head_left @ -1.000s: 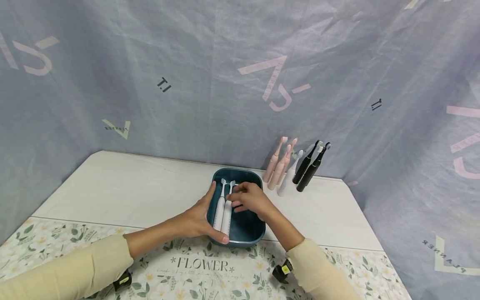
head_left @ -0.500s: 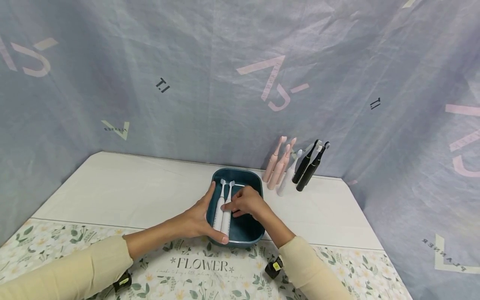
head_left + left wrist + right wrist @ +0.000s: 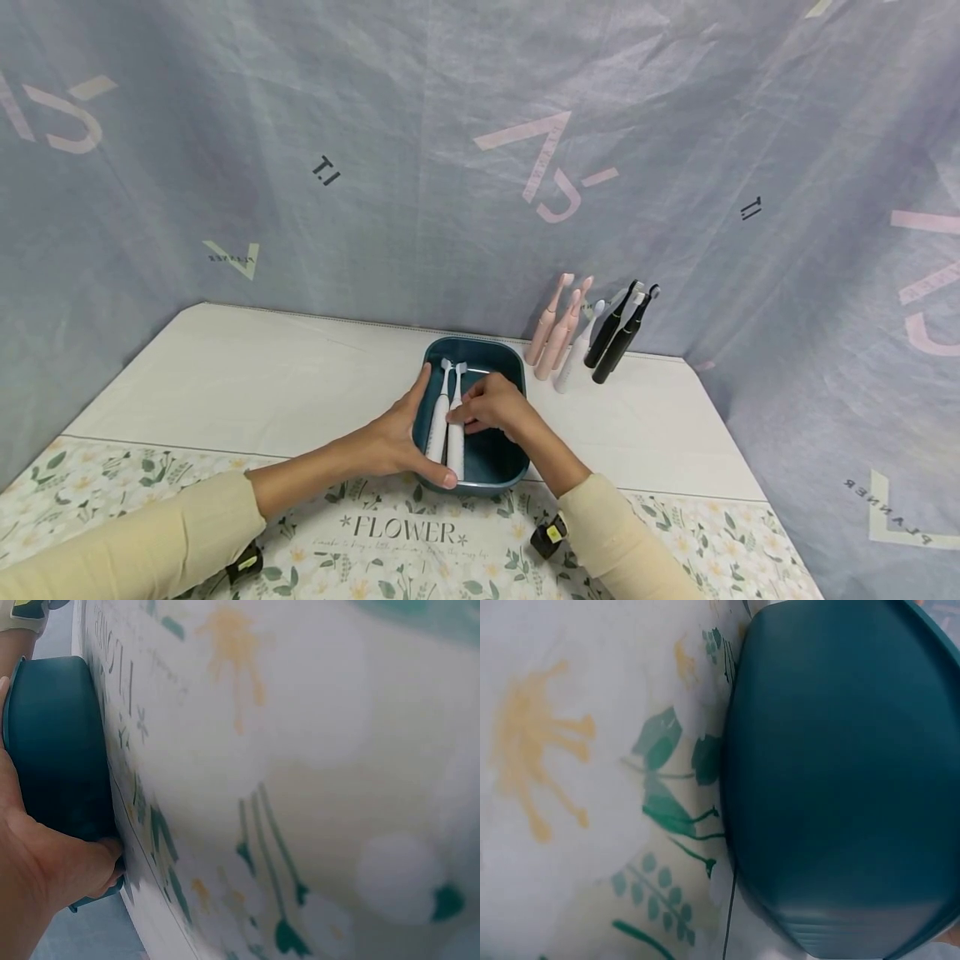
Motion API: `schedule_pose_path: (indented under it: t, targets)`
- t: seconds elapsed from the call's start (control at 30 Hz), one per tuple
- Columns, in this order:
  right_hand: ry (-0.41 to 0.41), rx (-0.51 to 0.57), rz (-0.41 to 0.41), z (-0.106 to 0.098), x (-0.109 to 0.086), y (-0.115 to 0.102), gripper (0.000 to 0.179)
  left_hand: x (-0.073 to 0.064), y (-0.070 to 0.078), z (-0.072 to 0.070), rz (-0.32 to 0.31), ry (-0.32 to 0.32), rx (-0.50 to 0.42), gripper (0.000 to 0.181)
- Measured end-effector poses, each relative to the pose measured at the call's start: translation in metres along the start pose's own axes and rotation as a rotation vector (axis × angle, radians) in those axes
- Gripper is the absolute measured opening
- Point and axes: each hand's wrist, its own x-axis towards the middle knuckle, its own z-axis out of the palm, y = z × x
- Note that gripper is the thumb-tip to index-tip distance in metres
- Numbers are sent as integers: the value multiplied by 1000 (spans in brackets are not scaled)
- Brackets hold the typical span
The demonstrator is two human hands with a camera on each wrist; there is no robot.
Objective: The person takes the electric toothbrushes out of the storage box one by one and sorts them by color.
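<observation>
A dark teal bin (image 3: 491, 457) stands at the middle of the table, with two white electric toothbrushes lying side by side in it. My left hand (image 3: 386, 440) grips its left side, thumb along the front rim. In the left wrist view the fingers of that hand (image 3: 52, 862) curl round the bin's wall (image 3: 56, 742). Inside the bin, my right hand (image 3: 495, 406) pinches the right-hand toothbrush (image 3: 455, 450) by its handle. The other toothbrush (image 3: 438, 429) lies against the left side. Only the bin's outer wall (image 3: 840, 772) fills the right wrist view; the right fingers are hidden there.
Behind the bin to the right, several electric toothbrushes stand upright: pink ones (image 3: 554, 354), a white one (image 3: 573, 365) and black ones (image 3: 618, 348). A grey printed curtain (image 3: 360, 167) hangs close behind and at both sides. A floral cloth (image 3: 352, 542) covers the table's front.
My right hand has moved down and left onto the right-hand toothbrush and pinches it. That toothbrush has turned slightly, its lower end shifting right, away from the other. The left hand has kept its place.
</observation>
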Motion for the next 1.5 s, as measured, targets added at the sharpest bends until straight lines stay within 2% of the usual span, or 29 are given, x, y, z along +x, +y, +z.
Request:
schedule_pose_path:
  t: [0.23, 0.77, 1.03, 1.3, 1.5]
  targets:
    - [4, 42, 27, 0, 0, -2, 23, -1, -1, 0, -7, -3, -10, 174]
    - [-11, 171, -58, -8, -9, -5, 38, 0, -4, -1, 24, 6, -16, 175]
    - [-24, 201, -105, -25, -18, -6, 44, 2, -2, 0, 26, 4, -44, 176]
    - [-5, 220, -107, -42, -26, -1, 43, 3, -2, 1, 33, 5, -52, 177]
    - [19, 231, -104, -52, -35, -2, 50, 2, -2, 0, 32, 6, -46, 179]
